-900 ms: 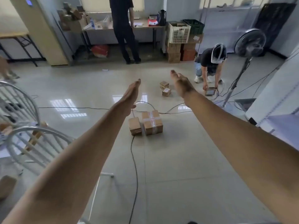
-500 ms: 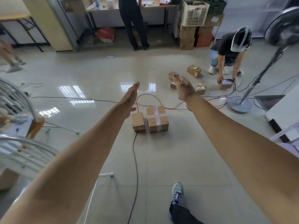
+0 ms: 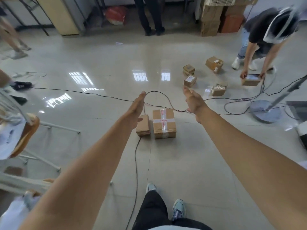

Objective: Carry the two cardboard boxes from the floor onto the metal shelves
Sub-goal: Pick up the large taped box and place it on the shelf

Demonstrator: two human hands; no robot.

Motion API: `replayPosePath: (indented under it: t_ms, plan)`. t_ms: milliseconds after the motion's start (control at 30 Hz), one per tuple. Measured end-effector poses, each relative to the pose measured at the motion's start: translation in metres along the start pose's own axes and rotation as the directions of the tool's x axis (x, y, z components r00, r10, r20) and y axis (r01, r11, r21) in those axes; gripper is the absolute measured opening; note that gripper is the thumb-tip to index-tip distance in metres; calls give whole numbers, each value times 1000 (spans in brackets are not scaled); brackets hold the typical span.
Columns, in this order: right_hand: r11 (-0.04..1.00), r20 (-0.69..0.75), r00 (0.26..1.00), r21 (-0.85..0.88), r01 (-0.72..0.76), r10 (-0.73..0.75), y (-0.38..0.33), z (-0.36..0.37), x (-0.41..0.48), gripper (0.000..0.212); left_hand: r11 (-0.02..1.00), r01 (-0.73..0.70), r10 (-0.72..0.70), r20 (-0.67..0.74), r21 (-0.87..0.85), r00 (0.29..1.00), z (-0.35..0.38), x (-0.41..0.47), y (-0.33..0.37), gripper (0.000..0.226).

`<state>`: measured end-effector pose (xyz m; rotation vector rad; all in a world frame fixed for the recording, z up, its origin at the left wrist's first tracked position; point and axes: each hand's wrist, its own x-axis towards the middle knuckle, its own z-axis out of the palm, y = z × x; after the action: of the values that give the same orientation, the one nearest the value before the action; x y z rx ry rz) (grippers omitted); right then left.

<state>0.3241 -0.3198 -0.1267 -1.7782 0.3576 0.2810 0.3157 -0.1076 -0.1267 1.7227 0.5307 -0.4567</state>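
Two cardboard boxes sit side by side on the tiled floor ahead of my feet: a small plain box (image 3: pixel 143 125) on the left and a larger box (image 3: pixel 164 123) crossed with white tape on the right. My left hand (image 3: pixel 136 107) is stretched out flat above the small box, empty, palm facing inward. My right hand (image 3: pixel 192 101) hovers open above and to the right of the taped box, fingers apart, touching nothing. No metal shelves are in view.
Black cables (image 3: pixel 136 156) run across the floor around the boxes. A fan base (image 3: pixel 265 110) stands right. A crouching person (image 3: pixel 265 34) handles a box among several small boxes (image 3: pixel 190 80). White chairs (image 3: pixel 25 130) stand left; another person (image 3: pixel 151 15) stands at the back.
The view has tilted down and I have stepped closer to the two boxes; my legs and shoes now show. Both hands have lowered toward the boxes, still empty.
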Motion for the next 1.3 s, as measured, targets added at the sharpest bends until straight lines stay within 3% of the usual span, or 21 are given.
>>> replayPosePath:
  t_ms: [400, 733, 800, 1000, 1300]
  plan:
    - [981, 1, 983, -58, -184, 184, 17, 25, 184, 61, 987, 163, -163, 48, -6, 985, 15, 196, 15, 71]
    - [934, -10, 938, -81, -347, 347, 43, 63, 340, 52, 928, 367, -371, 42, 68, 928, 19, 369, 10, 72]
    - [925, -10, 928, -76, -372, 372, 57, 66, 363, 45, 916, 394, -398, 39, 73, 917, 26, 395, 3, 70]
    - [870, -38, 880, -137, -473, 473, 119, 67, 432, 57, 882, 462, -468, 61, 96, 881, 54, 464, -33, 64]
    - [796, 20, 829, -293, -530, 559, 279, 86, 549, 59, 819, 572, -571, -38, 39, 820, 102, 601, -163, 63]
